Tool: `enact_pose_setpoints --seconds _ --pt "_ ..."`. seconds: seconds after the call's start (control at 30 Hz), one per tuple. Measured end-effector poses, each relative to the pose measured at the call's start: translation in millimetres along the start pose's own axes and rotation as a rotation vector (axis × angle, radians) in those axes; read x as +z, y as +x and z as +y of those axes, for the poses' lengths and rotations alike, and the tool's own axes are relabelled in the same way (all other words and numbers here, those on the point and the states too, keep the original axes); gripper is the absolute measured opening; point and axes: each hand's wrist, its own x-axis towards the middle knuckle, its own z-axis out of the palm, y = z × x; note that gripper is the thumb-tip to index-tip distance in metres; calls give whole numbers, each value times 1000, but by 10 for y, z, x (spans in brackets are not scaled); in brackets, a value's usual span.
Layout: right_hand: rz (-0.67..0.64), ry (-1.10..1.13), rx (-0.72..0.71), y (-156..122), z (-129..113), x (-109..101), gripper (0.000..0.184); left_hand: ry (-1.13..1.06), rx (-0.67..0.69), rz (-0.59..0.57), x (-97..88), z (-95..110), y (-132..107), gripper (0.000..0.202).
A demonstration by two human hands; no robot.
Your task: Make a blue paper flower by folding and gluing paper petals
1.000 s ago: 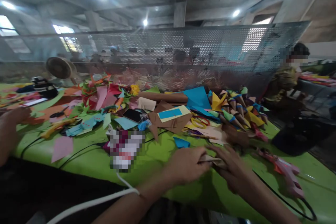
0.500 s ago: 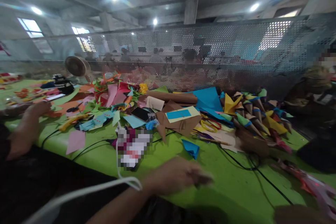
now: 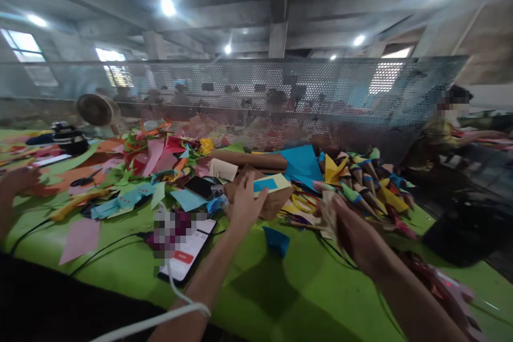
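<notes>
My left hand point(image 3: 247, 199) reaches forward with its fingers apart. It is over the brown paper point(image 3: 272, 208), at the left edge of a pale yellow sheet with a blue rectangle point(image 3: 266, 185) on it; whether it touches them I cannot tell. To the right, my right hand point(image 3: 347, 224) is beside pale beige paper and the yellow-handled scissors point(image 3: 302, 203). Its fingers are smeared by motion, so what they hold, if anything, is unclear. A folded blue paper piece point(image 3: 276, 241) lies on the green table between my forearms. A white cord point(image 3: 192, 308) crosses my left wrist area.
A lit phone point(image 3: 188, 256) and a dark phone point(image 3: 199, 187) lie left of my left hand. Rolled paper cones point(image 3: 368, 176) are piled at the right. Another person's hand point(image 3: 18, 181) is at the far left. A perforated metal screen point(image 3: 256, 96) stands behind.
My left hand has moved forward from the near table to the brown paper and its fingers have spread. My right arm has come in from the lower right. The view has shifted right.
</notes>
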Motion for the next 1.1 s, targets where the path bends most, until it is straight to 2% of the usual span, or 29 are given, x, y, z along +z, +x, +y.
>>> enact_pose_setpoints --seconds 0.03,0.1,0.2,0.23,0.33,0.5,0.57,0.7,0.83,0.97,1.1 --pt "-26 16 40 101 28 97 50 -131 14 -74 56 51 -64 59" --pt "-20 19 93 270 104 259 63 -407 -61 -251 185 166 -192 57" --pt "59 -9 129 410 243 415 74 -552 -53 -434 376 300 -311 55" --pt "85 -17 119 424 287 444 74 -564 -44 -442 427 315 -322 54" --pt "90 -35 65 394 387 467 66 -582 -84 -351 513 255 -295 46" --pt "11 29 105 330 421 342 63 -613 -128 -300 438 44 -227 21" --pt "-20 49 137 357 419 265 61 -630 -160 -271 379 11 -226 21" --pt "-73 15 180 423 428 185 38 -649 -210 -248 296 16 -235 24" --pt "-83 1 188 388 383 254 42 -641 -210 -251 276 16 -217 33" --pt "-82 1 129 330 328 321 47 -695 -213 -255 293 5 -201 34" --pt "-46 -20 100 361 382 281 40 -721 -255 -274 281 27 -205 36"
